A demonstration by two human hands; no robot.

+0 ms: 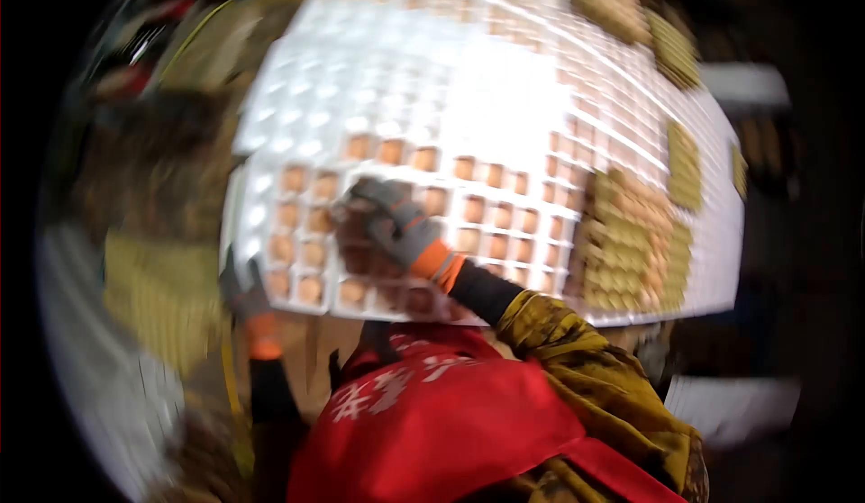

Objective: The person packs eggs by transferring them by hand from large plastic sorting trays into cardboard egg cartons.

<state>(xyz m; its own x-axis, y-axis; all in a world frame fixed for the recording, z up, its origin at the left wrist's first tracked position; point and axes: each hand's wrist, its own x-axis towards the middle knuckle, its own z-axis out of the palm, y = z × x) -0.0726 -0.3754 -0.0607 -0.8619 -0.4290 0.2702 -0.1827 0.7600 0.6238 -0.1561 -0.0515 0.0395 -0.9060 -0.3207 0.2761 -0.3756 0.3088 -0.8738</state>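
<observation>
Where the eggs point(475, 208) sit: in rows in the white trays point(259, 217), some along the near edge.
How the eggs want handling: a light touch, probably, coming from straight above, clear of neighbours.
Which way they point: blur hides their ends and long axes.
Right hand point(394, 221): gloved, fingers curled over the eggs; whether it grips one, nobody can tell.
Left hand point(247, 294): beside the trays' left edge; its grip is unclear.
Farther right: yellow-green trays point(616, 264), stacked.

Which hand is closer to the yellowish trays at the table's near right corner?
Right. The right hand is over eggs, left of the yellowish trays; the left hand is farther left, beside the white trays.
</observation>
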